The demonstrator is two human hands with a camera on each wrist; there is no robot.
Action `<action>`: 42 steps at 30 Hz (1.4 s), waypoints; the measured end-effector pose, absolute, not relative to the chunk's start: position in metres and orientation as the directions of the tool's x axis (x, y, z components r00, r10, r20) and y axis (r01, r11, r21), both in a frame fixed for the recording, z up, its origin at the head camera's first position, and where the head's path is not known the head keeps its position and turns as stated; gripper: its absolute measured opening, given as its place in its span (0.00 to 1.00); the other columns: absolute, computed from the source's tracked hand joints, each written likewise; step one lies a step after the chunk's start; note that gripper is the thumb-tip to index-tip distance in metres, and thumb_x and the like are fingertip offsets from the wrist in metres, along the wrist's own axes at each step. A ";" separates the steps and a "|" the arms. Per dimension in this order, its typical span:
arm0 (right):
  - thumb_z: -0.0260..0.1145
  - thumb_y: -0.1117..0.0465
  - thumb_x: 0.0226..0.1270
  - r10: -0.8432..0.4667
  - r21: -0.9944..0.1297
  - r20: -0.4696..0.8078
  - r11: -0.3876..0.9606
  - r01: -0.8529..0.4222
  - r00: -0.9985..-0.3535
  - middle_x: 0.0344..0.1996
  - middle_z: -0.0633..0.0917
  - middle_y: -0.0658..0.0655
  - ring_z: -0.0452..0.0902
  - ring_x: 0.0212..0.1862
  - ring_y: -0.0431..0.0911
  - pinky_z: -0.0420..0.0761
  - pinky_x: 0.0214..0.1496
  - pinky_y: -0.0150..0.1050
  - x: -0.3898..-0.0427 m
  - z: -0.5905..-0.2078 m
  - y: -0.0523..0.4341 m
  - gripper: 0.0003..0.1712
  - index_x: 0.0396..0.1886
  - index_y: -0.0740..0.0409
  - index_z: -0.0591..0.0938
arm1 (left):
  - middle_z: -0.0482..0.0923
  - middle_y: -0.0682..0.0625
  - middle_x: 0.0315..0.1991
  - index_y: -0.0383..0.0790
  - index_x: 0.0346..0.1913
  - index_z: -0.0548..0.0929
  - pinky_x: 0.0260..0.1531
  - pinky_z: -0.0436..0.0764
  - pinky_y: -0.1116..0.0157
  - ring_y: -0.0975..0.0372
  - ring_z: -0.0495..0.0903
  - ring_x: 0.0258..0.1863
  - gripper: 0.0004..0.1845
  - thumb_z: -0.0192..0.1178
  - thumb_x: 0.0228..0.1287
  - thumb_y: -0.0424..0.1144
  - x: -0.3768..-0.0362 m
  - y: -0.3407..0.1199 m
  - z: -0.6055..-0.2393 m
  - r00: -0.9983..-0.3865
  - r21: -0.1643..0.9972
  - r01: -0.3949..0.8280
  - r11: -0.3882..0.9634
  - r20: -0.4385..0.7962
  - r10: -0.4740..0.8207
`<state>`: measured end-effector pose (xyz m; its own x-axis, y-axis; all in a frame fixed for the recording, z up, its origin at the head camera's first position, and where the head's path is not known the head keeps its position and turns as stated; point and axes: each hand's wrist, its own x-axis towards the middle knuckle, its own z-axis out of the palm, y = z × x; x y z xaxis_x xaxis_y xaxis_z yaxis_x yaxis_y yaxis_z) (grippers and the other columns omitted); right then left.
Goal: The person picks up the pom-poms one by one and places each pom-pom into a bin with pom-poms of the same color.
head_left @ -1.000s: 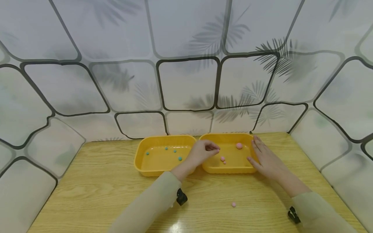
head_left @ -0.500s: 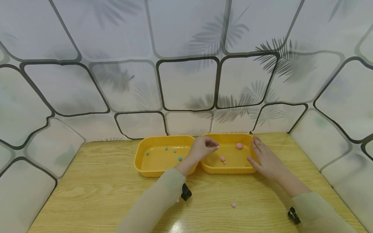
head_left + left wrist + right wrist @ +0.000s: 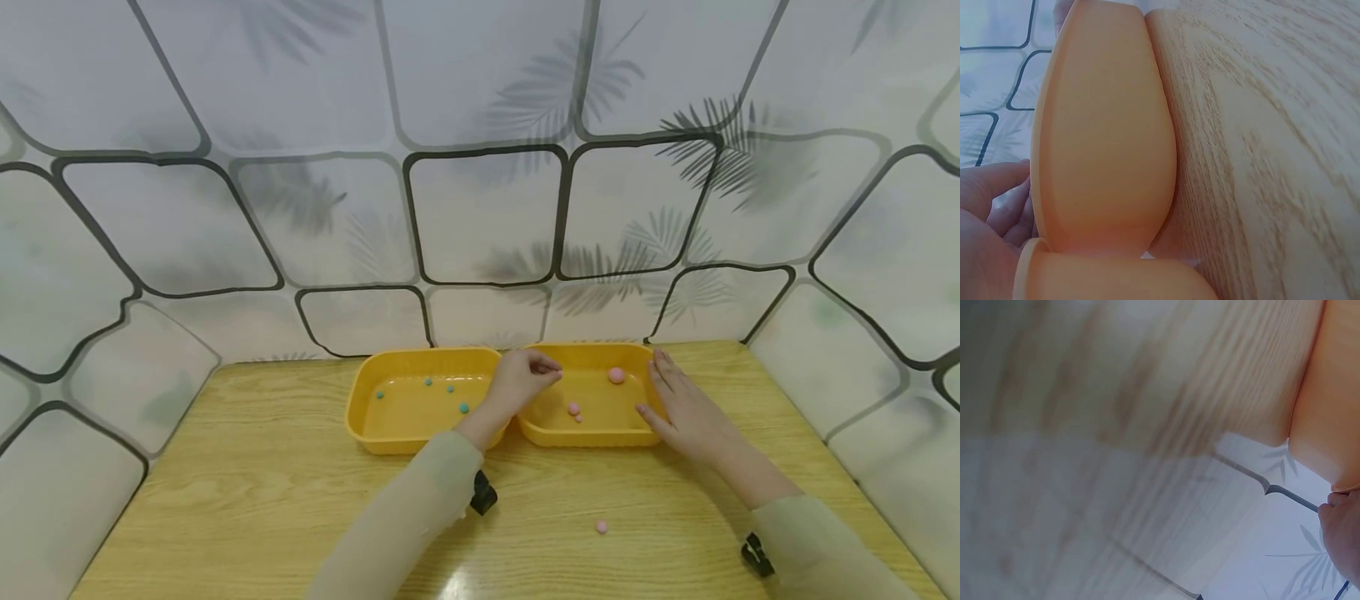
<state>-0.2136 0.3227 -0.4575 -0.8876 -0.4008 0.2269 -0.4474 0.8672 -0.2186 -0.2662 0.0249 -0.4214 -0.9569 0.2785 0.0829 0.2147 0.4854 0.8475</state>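
Note:
Two yellow trays stand side by side at the table's far edge. The left tray (image 3: 358, 398) holds several small teal balls (image 3: 463, 408). In the right tray (image 3: 585, 439) lie a larger pink ball (image 3: 616, 375) and two tiny ones (image 3: 573, 408). My left hand (image 3: 525, 379) hovers over the seam between the trays. Its curled thumb and fingertips pinch a tiny pink ball that barely shows. My right hand (image 3: 678, 404) lies flat with straight fingers against the right tray's outer right wall. The left wrist view shows a tray wall (image 3: 1104, 144) close up.
One small pink ball (image 3: 601, 527) lies alone on the wooden table (image 3: 262, 483) near the front, between my forearms. Patterned white panels (image 3: 480, 217) wall in the table at the back and on both sides. The right wrist view is blurred.
My left hand has lifted slightly and moved farther back over the right tray's left edge, and the forearm has slid forward. The right hand and the balls in the trays have not moved.

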 end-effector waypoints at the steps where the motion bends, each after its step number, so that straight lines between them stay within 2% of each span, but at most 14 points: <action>1: 0.55 0.45 0.86 -0.400 -0.218 0.224 0.868 -0.446 -0.889 0.82 0.51 0.80 0.48 0.84 0.72 0.45 0.90 0.54 -0.214 -0.458 0.323 0.47 0.79 0.84 0.56 | 0.92 0.44 0.42 0.38 0.45 0.94 0.39 0.87 0.70 0.56 0.89 0.41 0.06 0.71 0.71 0.36 -0.267 0.025 -0.421 -0.958 0.848 0.210 0.486 0.081 0.274; 5: 0.55 0.46 0.85 -0.398 -0.217 0.220 0.870 -0.443 -0.891 0.82 0.51 0.81 0.49 0.83 0.73 0.40 0.90 0.48 -0.214 -0.458 0.323 0.46 0.78 0.84 0.56 | 0.92 0.44 0.43 0.38 0.45 0.94 0.39 0.87 0.70 0.55 0.89 0.42 0.06 0.71 0.71 0.36 -0.268 0.026 -0.420 -0.963 0.854 0.194 0.483 0.073 0.259; 14: 0.55 0.46 0.85 -0.398 -0.223 0.206 0.871 -0.438 -0.894 0.82 0.51 0.81 0.48 0.84 0.73 0.44 0.90 0.53 -0.214 -0.455 0.323 0.47 0.78 0.84 0.56 | 0.92 0.41 0.42 0.34 0.45 0.93 0.36 0.86 0.72 0.54 0.90 0.40 0.06 0.69 0.71 0.32 -0.263 0.022 -0.419 -0.955 0.878 0.209 0.431 0.089 0.283; 17: 0.55 0.46 0.85 -0.395 -0.217 0.197 0.875 -0.433 -0.897 0.82 0.51 0.81 0.48 0.84 0.73 0.47 0.89 0.57 -0.214 -0.456 0.323 0.47 0.78 0.84 0.56 | 0.92 0.41 0.42 0.35 0.46 0.93 0.37 0.86 0.72 0.53 0.90 0.41 0.06 0.69 0.72 0.31 -0.259 0.021 -0.418 -0.950 0.882 0.214 0.419 0.089 0.298; 20: 0.54 0.45 0.86 -0.394 -0.217 0.192 0.876 -0.430 -0.899 0.82 0.50 0.81 0.48 0.84 0.73 0.47 0.89 0.57 -0.214 -0.457 0.323 0.47 0.79 0.84 0.56 | 0.92 0.40 0.44 0.35 0.47 0.93 0.40 0.87 0.71 0.53 0.90 0.42 0.06 0.69 0.72 0.31 -0.254 0.019 -0.418 -0.948 0.892 0.209 0.400 0.083 0.309; 24: 0.53 0.45 0.86 -0.394 -0.226 0.188 0.874 -0.430 -0.900 0.82 0.50 0.80 0.46 0.84 0.72 0.41 0.90 0.51 -0.214 -0.457 0.323 0.47 0.79 0.83 0.55 | 0.92 0.41 0.45 0.35 0.47 0.92 0.40 0.88 0.70 0.56 0.90 0.41 0.07 0.68 0.73 0.32 -0.248 0.016 -0.419 -0.946 0.911 0.189 0.367 0.068 0.316; 30: 0.54 0.46 0.86 -0.394 -0.216 0.204 0.875 -0.434 -0.896 0.82 0.51 0.80 0.48 0.83 0.73 0.48 0.89 0.58 -0.215 -0.457 0.323 0.47 0.79 0.83 0.56 | 0.92 0.40 0.42 0.34 0.46 0.92 0.35 0.84 0.75 0.58 0.89 0.37 0.07 0.66 0.74 0.33 -0.237 0.010 -0.419 -0.933 0.918 0.217 0.332 0.094 0.348; 33: 0.54 0.46 0.86 -0.396 -0.213 0.211 0.874 -0.437 -0.894 0.82 0.51 0.81 0.48 0.83 0.73 0.46 0.90 0.55 -0.215 -0.457 0.323 0.46 0.79 0.83 0.56 | 0.92 0.40 0.41 0.34 0.46 0.92 0.34 0.81 0.77 0.62 0.87 0.35 0.08 0.66 0.75 0.34 -0.232 0.008 -0.419 -0.926 0.920 0.224 0.320 0.098 0.365; 35: 0.54 0.46 0.86 -0.400 -0.214 0.224 0.870 -0.445 -0.889 0.82 0.51 0.81 0.49 0.83 0.73 0.42 0.90 0.50 -0.215 -0.458 0.322 0.46 0.79 0.83 0.56 | 0.92 0.40 0.41 0.34 0.47 0.92 0.33 0.81 0.78 0.59 0.88 0.36 0.08 0.65 0.75 0.34 -0.228 0.007 -0.420 -0.920 0.926 0.224 0.305 0.097 0.380; 37: 0.54 0.46 0.86 -0.402 -0.212 0.238 0.867 -0.451 -0.884 0.81 0.52 0.81 0.49 0.83 0.73 0.40 0.90 0.47 -0.214 -0.458 0.322 0.46 0.78 0.84 0.57 | 0.91 0.37 0.41 0.32 0.47 0.91 0.33 0.81 0.77 0.51 0.88 0.38 0.09 0.65 0.76 0.35 -0.224 0.006 -0.421 -0.911 0.934 0.223 0.278 0.098 0.401; 39: 0.54 0.46 0.86 -0.402 -0.211 0.246 0.866 -0.454 -0.882 0.81 0.52 0.81 0.50 0.83 0.73 0.40 0.90 0.46 -0.214 -0.458 0.322 0.46 0.78 0.84 0.57 | 0.90 0.36 0.41 0.30 0.47 0.91 0.32 0.80 0.76 0.44 0.88 0.41 0.10 0.65 0.76 0.35 -0.220 0.005 -0.422 -0.901 0.939 0.226 0.258 0.101 0.423; 42: 0.54 0.46 0.86 -0.396 -0.215 0.234 0.869 -0.445 -0.888 0.82 0.52 0.81 0.49 0.83 0.73 0.42 0.90 0.50 -0.213 -0.457 0.322 0.46 0.79 0.83 0.57 | 0.90 0.34 0.41 0.28 0.48 0.90 0.33 0.83 0.74 0.39 0.87 0.43 0.11 0.64 0.77 0.35 -0.214 0.004 -0.423 -0.885 0.943 0.238 0.232 0.112 0.453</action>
<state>-0.2135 0.3218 -0.4573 -0.8878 -0.3962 0.2342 -0.4448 0.8694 -0.2152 -0.2145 0.0043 -0.4233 -0.8845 0.4529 0.1117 0.2378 0.2319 0.9432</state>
